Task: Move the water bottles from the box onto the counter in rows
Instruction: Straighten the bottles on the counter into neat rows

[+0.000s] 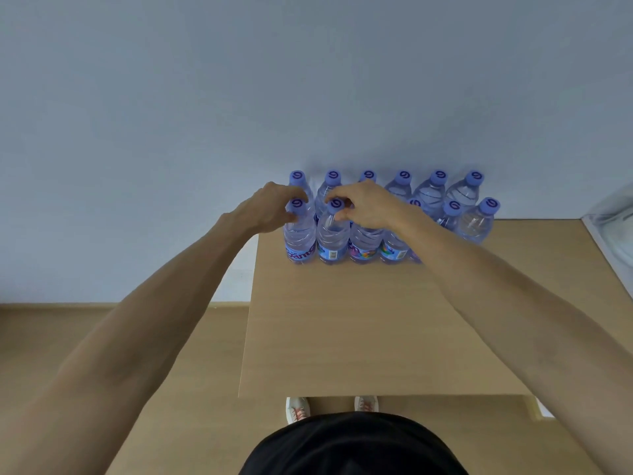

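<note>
- Clear plastic water bottles [474, 223], purple caps, upright in two rows against the white wall [308, 80].
- Left hand [270, 209] and right hand [366, 204] each pinching a front-row cap.
- Bare tan wooden counter [342, 330] nearer than the bottles.

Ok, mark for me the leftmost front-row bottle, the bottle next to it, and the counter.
Leftmost front-row bottle [300, 240]: head view, on its clear ribbed body.
Second front-row bottle [333, 236]: head view, on its body below the neck.
Counter [359, 330]: head view, on its bare wooden top.
</note>
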{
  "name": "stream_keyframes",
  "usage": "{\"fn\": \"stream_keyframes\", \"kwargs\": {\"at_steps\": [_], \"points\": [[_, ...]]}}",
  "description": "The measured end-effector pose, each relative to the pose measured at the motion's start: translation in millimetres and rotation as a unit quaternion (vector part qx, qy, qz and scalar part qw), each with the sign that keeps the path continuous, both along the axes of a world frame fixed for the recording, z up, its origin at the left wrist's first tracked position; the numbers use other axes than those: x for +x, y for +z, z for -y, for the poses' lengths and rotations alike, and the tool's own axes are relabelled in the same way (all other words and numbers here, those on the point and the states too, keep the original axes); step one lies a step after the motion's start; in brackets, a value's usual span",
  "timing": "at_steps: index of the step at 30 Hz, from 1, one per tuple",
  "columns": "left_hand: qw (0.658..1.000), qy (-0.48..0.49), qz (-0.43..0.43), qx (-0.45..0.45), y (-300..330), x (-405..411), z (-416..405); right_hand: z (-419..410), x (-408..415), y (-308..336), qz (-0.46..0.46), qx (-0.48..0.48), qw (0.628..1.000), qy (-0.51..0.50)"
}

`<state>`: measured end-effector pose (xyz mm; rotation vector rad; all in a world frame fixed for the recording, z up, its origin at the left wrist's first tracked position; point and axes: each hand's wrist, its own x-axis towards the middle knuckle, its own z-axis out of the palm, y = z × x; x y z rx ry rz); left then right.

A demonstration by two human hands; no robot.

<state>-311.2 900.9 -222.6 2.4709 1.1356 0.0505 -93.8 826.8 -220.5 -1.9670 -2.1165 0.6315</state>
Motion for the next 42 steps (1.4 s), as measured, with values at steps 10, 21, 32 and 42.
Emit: {"fn": "stream_keyframes", "kwargs": {"at_steps": [10,21,32,42], "points": [[0.999,0.029,0.005,0.029,-5,6,0,1,-12,7,0.052,0.019,0.998,-0.011],[0.999,0.048,0.012,0.014,-2,8,3,6,-5,12,0.062,0.007,0.998,0.007],[0.998,0.056,0.02,0.006,0,7,5,4,-7,22,0.068,-0.043,0.995,0.06],[0.998,0.055,0.029,0.004,-1,6,4,6,-15,14,0.113,-0.004,0.993,0.022]]}}
